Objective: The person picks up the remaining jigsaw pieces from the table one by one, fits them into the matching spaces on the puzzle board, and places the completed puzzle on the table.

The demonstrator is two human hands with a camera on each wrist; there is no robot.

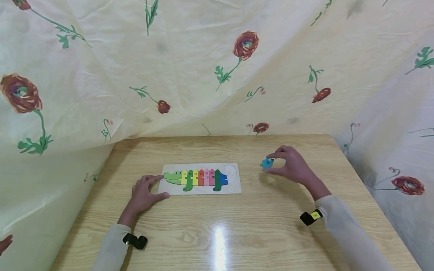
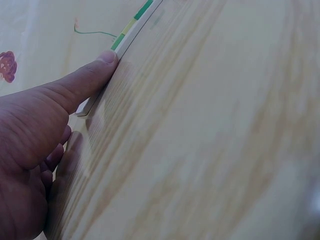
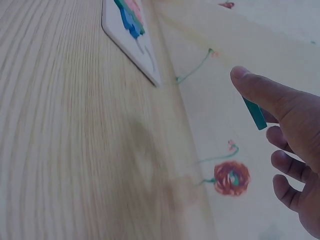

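A white puzzle board (image 1: 200, 191) lies flat on the table, its crocodile (image 1: 173, 177) made of coloured pieces from a green head to a dark blue segment (image 1: 223, 179). At the board's right end shows a bare curled tail outline. My left hand (image 1: 144, 194) rests at the left end, its extended index finger and thumb touching the board; in the left wrist view, the thumb (image 2: 92, 75) lies against the edge. Right of the board, my right hand (image 1: 291, 165) pinches a light blue puzzle piece (image 1: 266, 163) above the table. The right wrist view shows only the piece's edge (image 3: 255, 114) behind the thumb.
The wooden table (image 1: 190, 233) has a bright light reflection near its front. Flowered cloth (image 1: 190, 67) hangs behind the table and along both sides. Each wrist wears a black strap with a small device, the left device (image 1: 135, 241) and the right device (image 1: 310, 217).
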